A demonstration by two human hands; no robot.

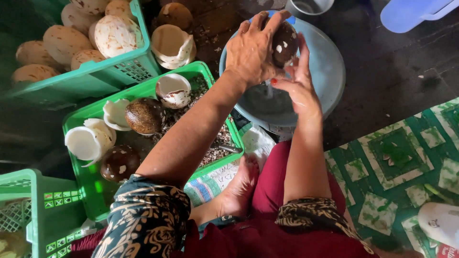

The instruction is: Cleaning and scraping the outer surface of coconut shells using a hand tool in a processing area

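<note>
My left hand [253,48] grips a dark brown peeled coconut [285,44] from above, holding it over a round blue-grey basin [330,71]. My right hand [296,81] presses against the coconut's underside and side, fingers spread. A thin stream of liquid falls from the coconut into the basin. Both forearms reach forward from patterned sleeves.
A green crate [91,184] at my left holds dark coconuts [145,115], white shell halves [88,139], scraps and a blade [228,148]. A teal crate [91,76] behind holds pale husked coconuts. Another green crate [28,215] sits at bottom left. A green patterned mat [401,157] lies right.
</note>
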